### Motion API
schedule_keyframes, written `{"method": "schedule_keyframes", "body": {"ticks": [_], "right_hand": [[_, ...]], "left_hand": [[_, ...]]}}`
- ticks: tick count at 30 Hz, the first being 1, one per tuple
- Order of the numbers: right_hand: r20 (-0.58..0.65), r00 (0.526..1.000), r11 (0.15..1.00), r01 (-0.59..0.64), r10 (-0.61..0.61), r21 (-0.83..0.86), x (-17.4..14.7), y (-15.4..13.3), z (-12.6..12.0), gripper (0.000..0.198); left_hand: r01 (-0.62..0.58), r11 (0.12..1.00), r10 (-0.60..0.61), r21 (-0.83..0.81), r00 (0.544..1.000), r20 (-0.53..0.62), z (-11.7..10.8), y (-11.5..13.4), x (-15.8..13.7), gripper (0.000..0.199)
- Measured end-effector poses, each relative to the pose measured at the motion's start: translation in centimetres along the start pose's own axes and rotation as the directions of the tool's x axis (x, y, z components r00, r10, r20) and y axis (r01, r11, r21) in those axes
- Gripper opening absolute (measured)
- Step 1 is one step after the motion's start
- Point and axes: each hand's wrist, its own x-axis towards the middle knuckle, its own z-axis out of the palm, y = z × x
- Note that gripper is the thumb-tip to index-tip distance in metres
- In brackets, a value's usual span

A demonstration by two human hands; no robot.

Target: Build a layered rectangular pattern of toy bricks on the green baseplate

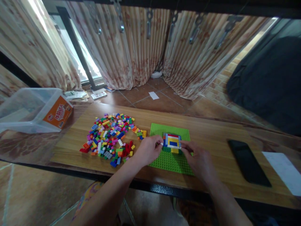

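A green studded baseplate (174, 164) lies on the table in front of me. On it stands a low, layered brick build (173, 143) of blue, white, yellow, red and green toy bricks. My left hand (150, 150) is closed in a pinch at the build's left side, on a small white brick (161, 143). From the right, my right hand (198, 158) grips the build's right edge with thumb and forefinger near its front corner. Whether a loose piece sits between those right fingertips is too small to make out.
A spread-out pile of coloured toy bricks (108, 153) lies left of the baseplate on the wooden table (77, 125). Beyond it at far left stands a clear plastic bin (30, 121) with an orange label. A black phone (249, 163) and a white paper (283, 171) lie at right.
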Motion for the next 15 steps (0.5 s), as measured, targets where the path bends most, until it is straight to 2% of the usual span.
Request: {"method": "schedule_keyframes", "body": {"ticks": [7,15], "right_hand": [[-0.032,0.997,0.994,-0.071,0.074,0.083,0.22,0.06,0.11,0.027],[-0.003,0.979,0.965,-0.200,0.204,0.170,0.25,0.81,0.20,0.031]], "left_hand": [[-0.007,0.999,0.007,0.041,1.000,0.010,0.18,0.03,-0.06,0.013],[-0.012,0.998,0.012,0.061,1.000,0.012,0.31,-0.04,0.03,0.012]]}}
